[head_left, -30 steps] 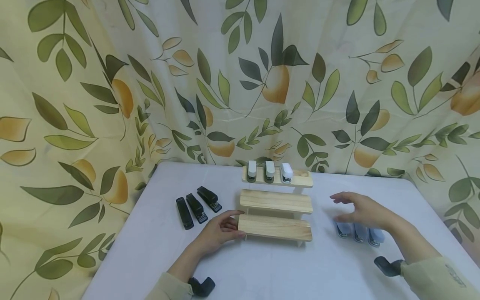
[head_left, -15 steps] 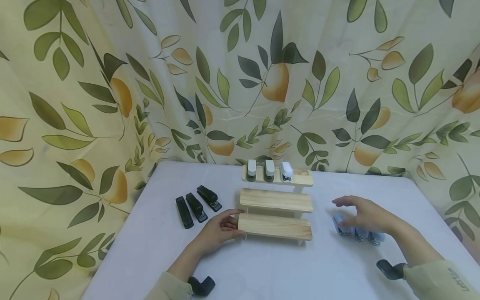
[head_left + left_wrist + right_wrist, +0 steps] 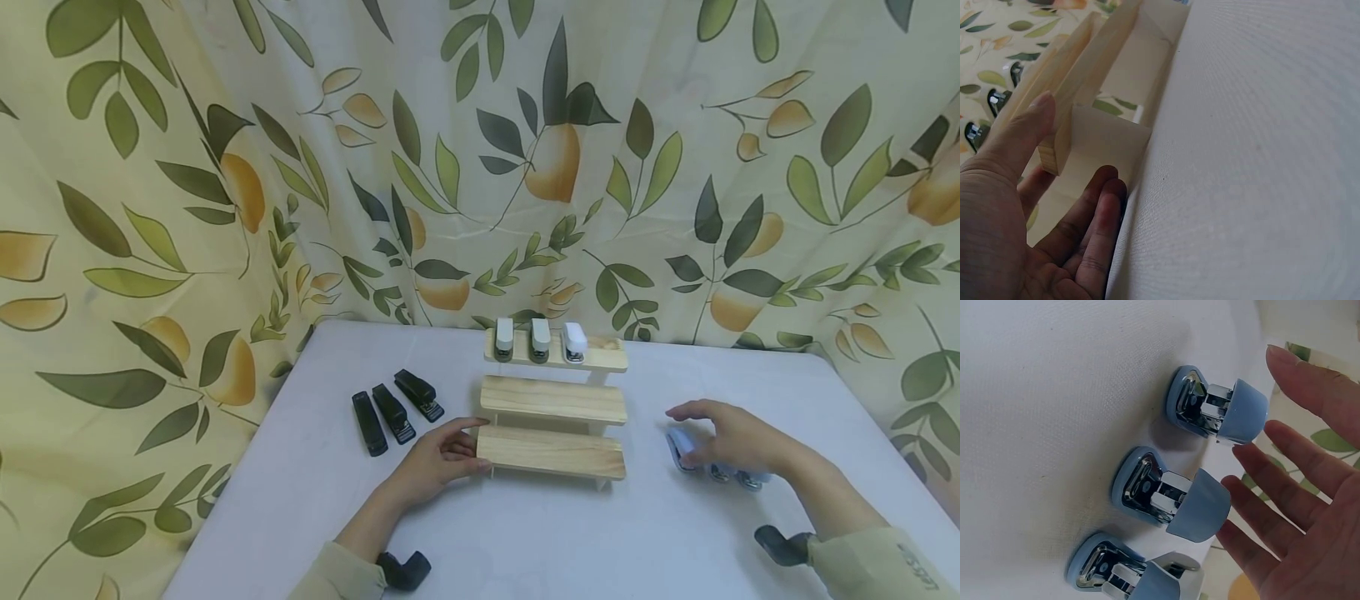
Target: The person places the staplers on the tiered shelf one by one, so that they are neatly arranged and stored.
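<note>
My left hand holds the left end of the lowest shelf of a three-step wooden rack. In the left wrist view the thumb lies on the board's face, with the index finger behind its end and the other fingers loosely bent below. Over three light-blue staplers on the right hovers my right hand, thumb and fingers spread. The right wrist view shows the fingertips right by the heads of the top stapler and the middle stapler. A lower stapler is partly cut off by the frame.
Three small staplers, two pale grey-green and one white, stand on the rack's top shelf. Three black staplers lie left of the rack on the white-covered table. A leaf-and-fruit patterned curtain hangs behind.
My right hand has lowered slightly over the blue staplers, its thumb now beside the leftmost one, which shows more fully. My left hand keeps its place on the rack.
</note>
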{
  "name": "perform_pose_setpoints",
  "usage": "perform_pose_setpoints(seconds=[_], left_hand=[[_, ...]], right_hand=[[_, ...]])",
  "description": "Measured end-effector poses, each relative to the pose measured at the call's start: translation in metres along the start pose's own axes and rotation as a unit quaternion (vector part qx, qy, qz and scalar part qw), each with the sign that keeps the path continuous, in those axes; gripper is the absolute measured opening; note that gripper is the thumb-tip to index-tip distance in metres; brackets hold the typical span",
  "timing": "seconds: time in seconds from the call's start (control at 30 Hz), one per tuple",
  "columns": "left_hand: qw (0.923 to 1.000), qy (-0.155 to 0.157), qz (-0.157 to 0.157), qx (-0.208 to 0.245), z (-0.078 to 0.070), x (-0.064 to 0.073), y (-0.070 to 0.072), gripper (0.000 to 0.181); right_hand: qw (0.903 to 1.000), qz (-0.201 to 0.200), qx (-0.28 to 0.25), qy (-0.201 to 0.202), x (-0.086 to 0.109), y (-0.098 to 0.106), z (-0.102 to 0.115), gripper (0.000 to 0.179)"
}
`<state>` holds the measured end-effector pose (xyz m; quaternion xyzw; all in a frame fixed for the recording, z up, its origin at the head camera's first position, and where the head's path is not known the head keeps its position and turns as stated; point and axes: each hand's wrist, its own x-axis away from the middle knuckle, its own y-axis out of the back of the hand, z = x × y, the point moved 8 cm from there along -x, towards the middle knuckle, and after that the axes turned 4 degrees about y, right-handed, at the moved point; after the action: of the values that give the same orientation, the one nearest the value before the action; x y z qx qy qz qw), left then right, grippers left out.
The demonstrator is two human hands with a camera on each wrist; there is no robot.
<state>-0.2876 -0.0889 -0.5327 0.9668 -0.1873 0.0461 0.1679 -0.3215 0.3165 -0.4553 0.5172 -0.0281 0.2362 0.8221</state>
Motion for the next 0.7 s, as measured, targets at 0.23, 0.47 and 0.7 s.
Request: perform_pose_setpoints(seconds=[0.23,0.47,0.7], left_hand=[[1.0,0.001,0.001,0.003,0.0,0.0,0.0,0.06],[1.0,0.0,-0.001,0.001,0.0,0.0,0.0,0.06],[1.0,0.001,0.0,0.0,0.001,-0.001,0.0,0.06]], right_hand=[[1.0,0.004,0.008,-0.001,-0.001,-0.002,-0.005,0.079],[0.9999,0.002,0.014,0.0,-0.001,-0.005,-0.008,0.079],[0.9997,0.007,0.019,-0.011,-0.002,-0.006,-0.013,0.079]])
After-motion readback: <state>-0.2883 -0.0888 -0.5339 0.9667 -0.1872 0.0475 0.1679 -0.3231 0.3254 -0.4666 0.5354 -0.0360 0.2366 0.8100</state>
